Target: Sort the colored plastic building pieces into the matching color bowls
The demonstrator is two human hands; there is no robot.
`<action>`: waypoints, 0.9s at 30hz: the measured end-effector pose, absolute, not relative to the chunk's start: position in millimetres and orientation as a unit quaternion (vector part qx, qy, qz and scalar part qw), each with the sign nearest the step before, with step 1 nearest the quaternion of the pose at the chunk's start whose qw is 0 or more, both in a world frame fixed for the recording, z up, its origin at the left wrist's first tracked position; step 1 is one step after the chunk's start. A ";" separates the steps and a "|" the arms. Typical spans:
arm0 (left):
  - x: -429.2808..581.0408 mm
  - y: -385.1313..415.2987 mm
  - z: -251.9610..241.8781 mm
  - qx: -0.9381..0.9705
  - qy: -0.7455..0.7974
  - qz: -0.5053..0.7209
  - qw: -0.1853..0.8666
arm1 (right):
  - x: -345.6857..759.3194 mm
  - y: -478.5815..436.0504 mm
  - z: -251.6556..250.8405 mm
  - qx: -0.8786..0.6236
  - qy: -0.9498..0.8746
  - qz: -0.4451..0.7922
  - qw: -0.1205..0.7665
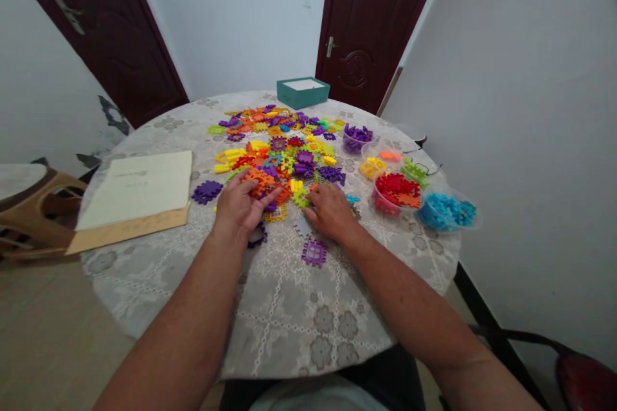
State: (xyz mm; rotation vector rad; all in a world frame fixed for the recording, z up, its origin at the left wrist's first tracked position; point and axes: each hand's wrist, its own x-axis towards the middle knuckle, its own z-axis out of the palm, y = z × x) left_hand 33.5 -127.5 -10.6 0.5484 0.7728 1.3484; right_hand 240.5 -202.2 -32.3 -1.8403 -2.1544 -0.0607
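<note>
A heap of colourful plastic interlocking pieces (288, 162) covers the middle of the table. My left hand (240, 204) is turned palm up at its near left side, fingers apart. Orange toothed pieces (260, 180) lie against its fingertips; whether any rest in the hand is unclear. My right hand (332, 210) is palm down at the heap's near right side, fingers bent and partly hidden. Beside its fingertips are a lime green gear piece (301, 198) and a grey piece (303, 227). Closer to me lies a purple square window piece (314, 253). A dark purple piece (257, 236) shows past my left wrist.
On the right stand clear tubs with purple (357, 137), yellow (372, 167), green (414, 171), red (396, 192) and blue pieces (447, 211). A teal box (303, 96) sits at the far edge. Flat cardboard (139, 189) lies left, near dark purple pieces (207, 191).
</note>
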 end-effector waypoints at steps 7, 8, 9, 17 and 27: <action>42.0 -133.2 -13.2 0.279 0.317 0.589 0.689 | 222.4 -198.0 -34.9 -0.672 -0.731 -0.074 0.092; 42.8 -134.0 -13.5 0.282 0.315 0.586 0.692 | 221.5 -197.0 -35.4 -0.673 -0.730 -0.078 0.092; 43.5 -134.5 -13.9 0.284 0.315 0.583 0.693 | 221.0 -196.2 -35.9 -0.674 -0.728 -0.080 0.094; 48.6 -133.9 -18.5 0.246 0.335 0.562 0.715 | 223.2 -190.6 -44.3 -0.671 -0.721 -0.043 0.166; 49.6 -133.2 -22.9 0.251 0.335 0.567 0.709 | 237.1 -192.0 -41.0 -0.553 -0.709 0.018 0.437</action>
